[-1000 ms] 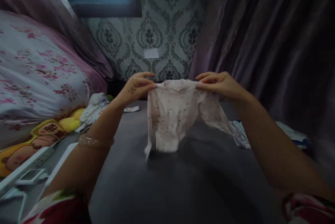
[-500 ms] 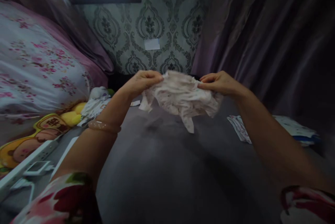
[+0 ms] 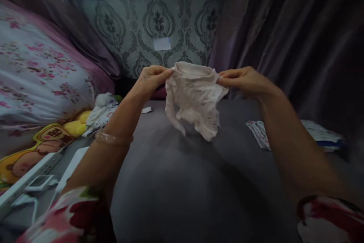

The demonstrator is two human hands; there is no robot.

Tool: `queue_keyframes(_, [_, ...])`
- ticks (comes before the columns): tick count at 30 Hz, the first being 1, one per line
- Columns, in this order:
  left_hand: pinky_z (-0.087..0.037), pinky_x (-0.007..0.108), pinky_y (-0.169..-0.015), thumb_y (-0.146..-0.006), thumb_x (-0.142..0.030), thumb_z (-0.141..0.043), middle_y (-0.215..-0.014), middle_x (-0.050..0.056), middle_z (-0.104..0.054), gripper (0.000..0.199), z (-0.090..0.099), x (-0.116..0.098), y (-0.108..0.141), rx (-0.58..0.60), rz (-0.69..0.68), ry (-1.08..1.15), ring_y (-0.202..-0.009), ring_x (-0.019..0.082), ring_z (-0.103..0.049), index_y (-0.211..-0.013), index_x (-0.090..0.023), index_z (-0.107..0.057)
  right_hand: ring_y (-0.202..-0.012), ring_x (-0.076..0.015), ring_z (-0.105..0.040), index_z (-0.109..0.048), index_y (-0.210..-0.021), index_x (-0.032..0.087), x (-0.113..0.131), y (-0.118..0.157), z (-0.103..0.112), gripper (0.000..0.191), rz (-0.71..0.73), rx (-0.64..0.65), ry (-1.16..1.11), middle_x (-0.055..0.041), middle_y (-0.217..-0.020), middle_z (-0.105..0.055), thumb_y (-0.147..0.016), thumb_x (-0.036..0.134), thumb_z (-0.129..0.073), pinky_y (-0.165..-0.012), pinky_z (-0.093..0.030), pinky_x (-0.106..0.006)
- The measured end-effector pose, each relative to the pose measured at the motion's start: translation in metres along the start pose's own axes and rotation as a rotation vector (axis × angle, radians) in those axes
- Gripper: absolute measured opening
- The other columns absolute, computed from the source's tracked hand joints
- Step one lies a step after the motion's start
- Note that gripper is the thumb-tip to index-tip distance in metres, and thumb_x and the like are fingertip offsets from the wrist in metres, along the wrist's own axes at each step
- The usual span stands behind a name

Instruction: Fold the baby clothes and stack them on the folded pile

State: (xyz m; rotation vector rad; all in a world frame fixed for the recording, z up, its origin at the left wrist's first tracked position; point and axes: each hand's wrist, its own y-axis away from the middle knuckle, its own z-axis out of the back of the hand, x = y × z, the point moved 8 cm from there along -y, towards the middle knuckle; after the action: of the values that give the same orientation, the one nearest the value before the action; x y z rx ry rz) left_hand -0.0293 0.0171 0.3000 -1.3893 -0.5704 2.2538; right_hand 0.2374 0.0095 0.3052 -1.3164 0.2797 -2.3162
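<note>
A small pale garment [image 3: 196, 93] hangs crumpled in the air above the grey sheet [image 3: 176, 182], its neckband uppermost and a sleeve dangling at the left. My left hand [image 3: 153, 78] pinches the garment's upper left corner between thumb and fingers. At its upper right, my right hand [image 3: 244, 80] pinches the cloth in the same way. A translucent bangle [image 3: 113, 138] circles my left wrist.
Folded patterned clothes [image 3: 258, 134] and another folded stack [image 3: 324, 135] lie at the right. At the left are a power strip [image 3: 31, 173], a charger, a yellow cartoon cushion [image 3: 47, 140], crumpled clothes [image 3: 101, 116] and floral bedding [image 3: 42, 65]. Curtains hang on both sides.
Both hands have risen slightly with the garment. Its bunched cloth has dropped open and hangs longer and narrower, with the neckband showing.
</note>
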Motion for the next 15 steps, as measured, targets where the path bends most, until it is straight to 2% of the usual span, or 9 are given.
queue_keyframes(3, [-0.044,0.022,-0.059,-0.073,-0.035,-0.070,-0.061,0.001,-0.061,0.021,-0.006,0.001,-0.001,0.067,0.025,0.008,-0.068,0.014,-0.059,-0.067,-0.014,-0.069,-0.097,-0.0259,-0.064,-0.074,-0.070,0.024,-0.009,-0.005,0.004,0.026,-0.018,-0.031,0.036,-0.0041,-0.087,-0.072,-0.063,0.048,-0.081,-0.082,-0.052,-0.037])
queue_keyframes(8, [-0.046,0.024,-0.058,-0.073,-0.040,-0.070,-0.062,0.000,-0.060,0.025,-0.003,0.014,-0.002,0.032,0.107,0.083,-0.062,0.013,-0.056,-0.070,-0.015,-0.070,-0.095,-0.0264,-0.064,-0.075,-0.073,0.023,-0.011,-0.007,0.007,0.029,-0.032,-0.030,0.059,-0.0051,-0.086,-0.072,-0.062,0.050,-0.081,-0.081,-0.051,-0.037])
queue_keyframes(12, [-0.049,0.027,-0.071,-0.073,-0.043,-0.070,-0.078,0.003,-0.063,0.028,-0.003,0.005,-0.006,0.071,-0.033,-0.006,-0.079,0.017,-0.060,-0.072,-0.015,-0.072,-0.098,-0.0254,-0.063,-0.074,-0.069,0.023,0.005,-0.005,0.004,0.029,0.025,0.016,0.013,-0.0054,-0.094,-0.072,-0.063,0.051,-0.080,-0.084,-0.051,-0.038])
queue_keyframes(15, [-0.048,0.032,-0.087,-0.075,-0.042,-0.069,-0.097,0.006,-0.063,0.026,0.002,-0.006,-0.010,-0.022,-0.170,-0.153,-0.099,0.021,-0.058,-0.078,-0.017,-0.074,-0.100,-0.0248,-0.063,-0.074,-0.068,0.023,0.013,-0.005,-0.001,0.027,0.061,0.076,0.017,-0.0044,-0.095,-0.071,-0.063,0.049,-0.080,-0.085,-0.051,-0.039])
